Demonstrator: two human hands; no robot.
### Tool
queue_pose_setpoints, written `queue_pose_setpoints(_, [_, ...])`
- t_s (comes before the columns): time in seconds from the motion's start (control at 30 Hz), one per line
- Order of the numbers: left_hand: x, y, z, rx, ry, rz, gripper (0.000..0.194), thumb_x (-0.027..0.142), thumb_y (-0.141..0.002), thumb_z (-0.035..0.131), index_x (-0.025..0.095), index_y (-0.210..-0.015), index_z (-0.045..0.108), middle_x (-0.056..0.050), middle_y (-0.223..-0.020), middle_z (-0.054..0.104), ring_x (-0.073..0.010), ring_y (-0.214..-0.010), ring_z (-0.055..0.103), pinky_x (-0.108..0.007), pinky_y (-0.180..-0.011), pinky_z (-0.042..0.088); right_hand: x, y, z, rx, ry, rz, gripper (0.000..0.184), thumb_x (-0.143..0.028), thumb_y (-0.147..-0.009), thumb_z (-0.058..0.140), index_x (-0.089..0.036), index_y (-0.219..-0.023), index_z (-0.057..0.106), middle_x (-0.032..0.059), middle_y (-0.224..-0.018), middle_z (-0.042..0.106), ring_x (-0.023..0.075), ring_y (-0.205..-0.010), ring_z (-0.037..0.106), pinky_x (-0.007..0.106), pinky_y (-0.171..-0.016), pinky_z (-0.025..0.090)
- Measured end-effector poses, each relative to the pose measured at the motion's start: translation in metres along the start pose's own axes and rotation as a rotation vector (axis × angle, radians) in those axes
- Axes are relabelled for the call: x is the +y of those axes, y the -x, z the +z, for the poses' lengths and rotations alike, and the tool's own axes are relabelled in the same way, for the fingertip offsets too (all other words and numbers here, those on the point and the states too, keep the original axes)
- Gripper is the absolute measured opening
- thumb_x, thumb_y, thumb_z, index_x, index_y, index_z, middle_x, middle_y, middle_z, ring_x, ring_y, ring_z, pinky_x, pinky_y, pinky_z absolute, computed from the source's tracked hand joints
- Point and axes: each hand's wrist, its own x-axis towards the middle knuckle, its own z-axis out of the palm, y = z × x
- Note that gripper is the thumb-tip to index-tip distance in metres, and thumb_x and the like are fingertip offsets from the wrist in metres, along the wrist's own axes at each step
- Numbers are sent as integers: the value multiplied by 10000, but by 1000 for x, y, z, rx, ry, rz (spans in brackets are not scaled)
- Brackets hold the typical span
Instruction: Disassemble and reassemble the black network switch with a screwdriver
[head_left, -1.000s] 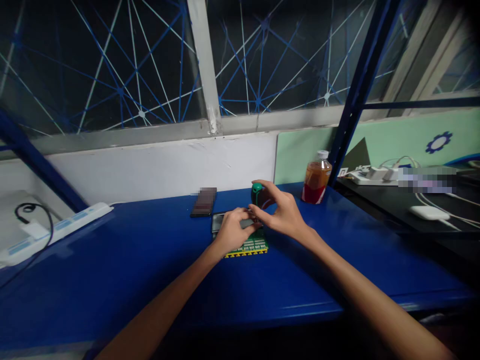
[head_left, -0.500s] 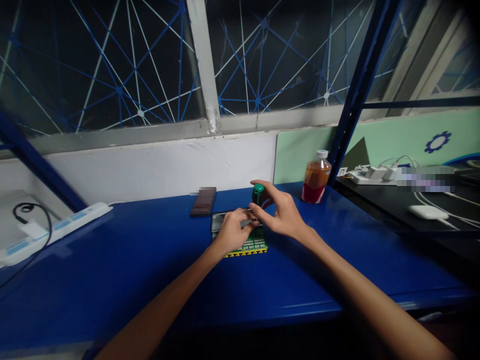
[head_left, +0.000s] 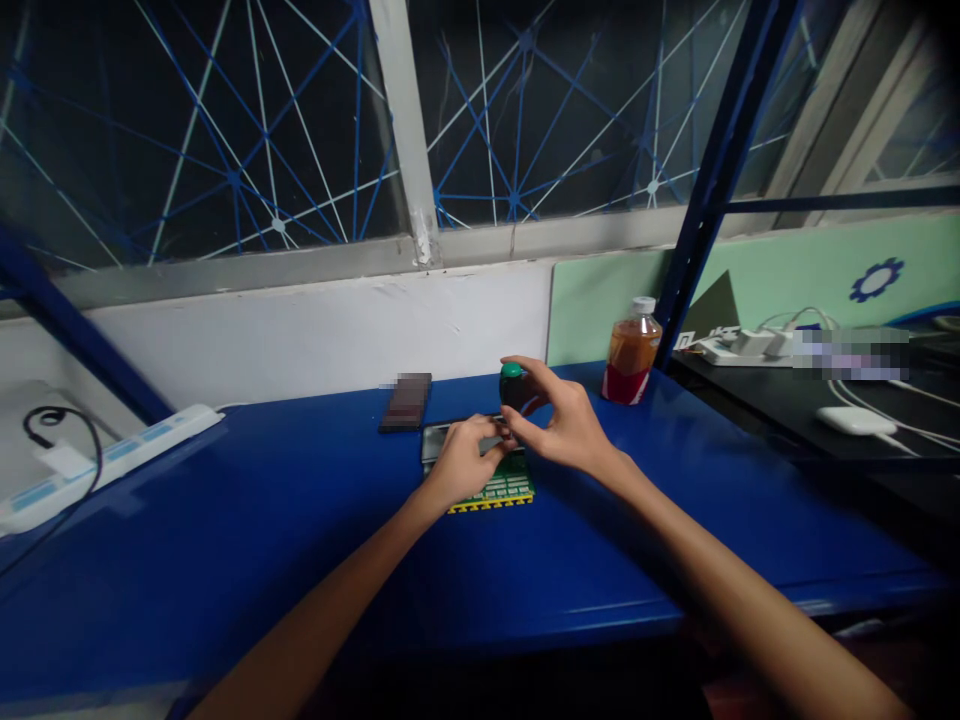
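Green-capped tool [head_left: 511,371]: stood nearly upright over the circuit board [head_left: 511,487]; its cap had shifted slightly, suggesting a small turn within the fingers.
Right hand [head_left: 570,425]: grasped the tool, index finger arched at the cap, thumb lower.
Left hand [head_left: 466,462]: fingertips gathered near the tool's lower end; what they pinched, if anything, could not be told.
Yellow edge [head_left: 491,504]: marked the board's near side; the board lay on the blue table [head_left: 300,520], partly beneath the left hand.

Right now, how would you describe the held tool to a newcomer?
On the blue table, find the green board. Above it, the right hand holds the tool upright. Unlike the board, it has a dark handle with a green top.
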Motion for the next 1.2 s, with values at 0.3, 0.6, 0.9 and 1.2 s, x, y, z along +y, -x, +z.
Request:
queue_pose_setpoints(0.3, [2,1,0,-21,-25,-5,179,192,-819,593,187,-927,736,-72,-951,722,-215,-912,656,-333,-838,490,3,0,0,27,101,1,533,-419,-811,571,-203,-1286,466,-9,-736,619,155,-634,595,295,-630,486])
queue_pose_setpoints(0.6, [-1,2,2,7,7,1,113,165,-801,614,164,-836,722,-65,-884,720,-210,-871,658,-341,-824,497,-2,-1,-3,-15,79,17,560,-436,-823,543,-196,-1315,429,3,-769,609,165,-624,599,310,-621,482])
queue_pose_setpoints(0.9, [2,1,1,-4,-2,-9,128,115,-802,611,161,-855,718,-64,-911,720,-211,-884,655,-329,-838,497,-2,0,-4,-60,1,-7,605,-304,-793,495,-207,-1374,357,9,-832,629,164,-652,604,320,-643,499])
queue_pose_setpoints(1.2, [-1,1,1,-12,1,-30,153,196,-824,618,194,-931,729,-52,-920,713,-207,-901,643,-328,-832,488,1,0,-4,-8,29,0,572,-359,-830,530,-214,-1360,370,18,-856,633,171,-701,632,308,-658,494])
